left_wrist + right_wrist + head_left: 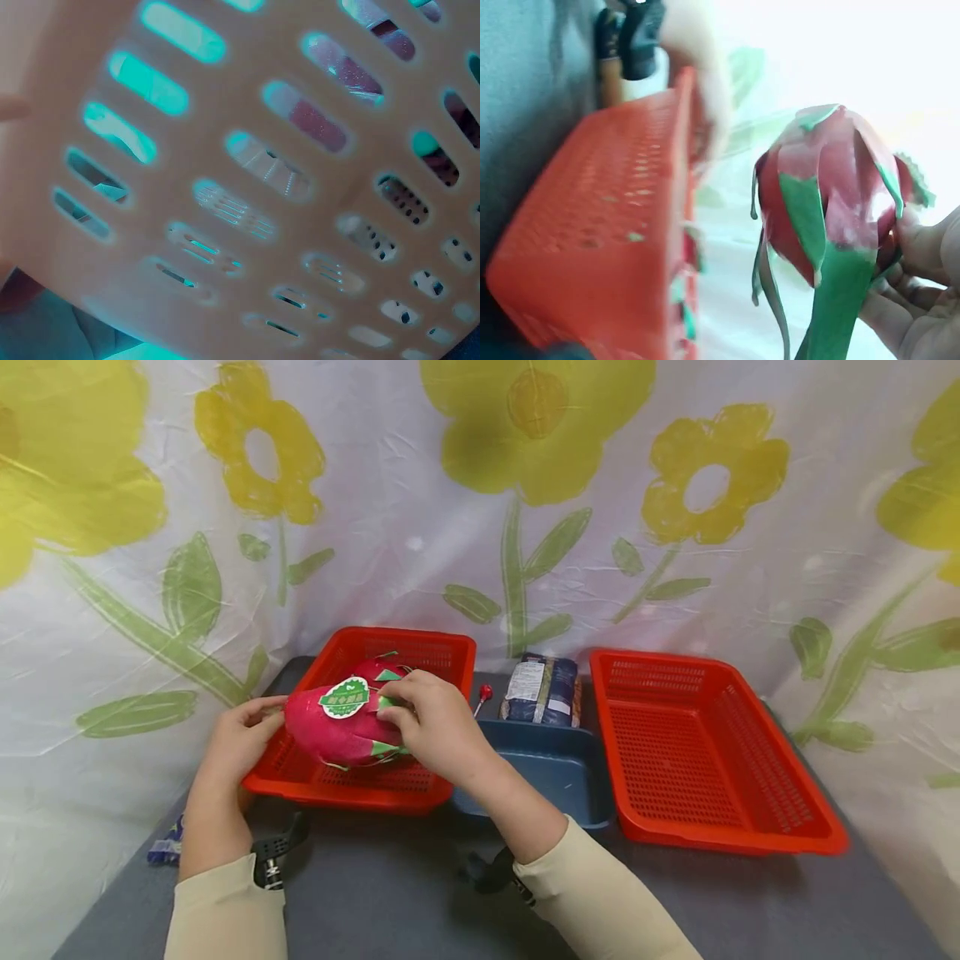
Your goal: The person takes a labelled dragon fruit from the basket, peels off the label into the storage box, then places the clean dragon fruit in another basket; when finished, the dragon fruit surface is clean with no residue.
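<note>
A pink dragon fruit (326,731) with green-tipped scales and a green-and-white label is held up over the left red basket (345,797). My right hand (438,722) pinches it at the leafy end; in the right wrist view, the fingers (911,300) are at its side, with green flaps hanging down. My left hand (236,739) grips the basket's left rim beside the fruit's rounded end, its fingertips partly hidden. In the left wrist view the slotted basket wall (180,135) fills most of the picture. Reddish and green pieces show inside the basket, partly covered.
A second red basket (675,752) stands on the right. Between the baskets are a dark blue tray (555,772), a printed food packet (540,689) and a red lollipop (485,693). A blue wrapper (167,847) lies by my left forearm. A flowered curtain (390,560) hangs behind.
</note>
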The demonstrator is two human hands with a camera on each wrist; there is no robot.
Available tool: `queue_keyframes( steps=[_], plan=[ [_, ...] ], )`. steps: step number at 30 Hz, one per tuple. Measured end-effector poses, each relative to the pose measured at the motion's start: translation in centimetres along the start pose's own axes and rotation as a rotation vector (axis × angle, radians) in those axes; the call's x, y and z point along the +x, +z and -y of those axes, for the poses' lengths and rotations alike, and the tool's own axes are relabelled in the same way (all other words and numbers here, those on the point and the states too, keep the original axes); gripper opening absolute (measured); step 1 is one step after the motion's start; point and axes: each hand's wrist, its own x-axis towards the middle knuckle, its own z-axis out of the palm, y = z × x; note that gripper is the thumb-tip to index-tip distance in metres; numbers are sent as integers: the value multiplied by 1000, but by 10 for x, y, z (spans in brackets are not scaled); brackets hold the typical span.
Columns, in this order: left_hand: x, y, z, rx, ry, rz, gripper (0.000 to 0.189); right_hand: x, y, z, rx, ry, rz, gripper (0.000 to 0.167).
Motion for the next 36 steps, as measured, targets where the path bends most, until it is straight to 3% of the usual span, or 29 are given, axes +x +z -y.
queue_keyframes(
  steps=[8, 13, 18, 23, 28, 32, 36],
  plan=[
    [0, 0, 0, 19, 27, -9, 46, -31, -58, 9, 52, -34, -52, 20],
    [0, 1, -3, 35, 22, -12, 46, -65, -90, 6, 27, -12, -71, 20],
    [-1, 0, -2, 32, 19, -9, 47, -104, -106, 0, 3, 20, -37, 20],
    [-2, -1, -1, 30, 26, -16, 47, -146, -109, -12, 47, 125, 42, 21],
    [-4, -1, -1, 42, 18, -20, 47, -183, -97, -30, 90, 220, 95, 20],
    [-4, -1, -1, 50, 12, -20, 47, -201, -81, -46, 90, 270, 120, 17],
    [-2, -1, 0, 37, 16, -28, 47, -208, -69, -60, 41, 277, 130, 16]
  ],
)
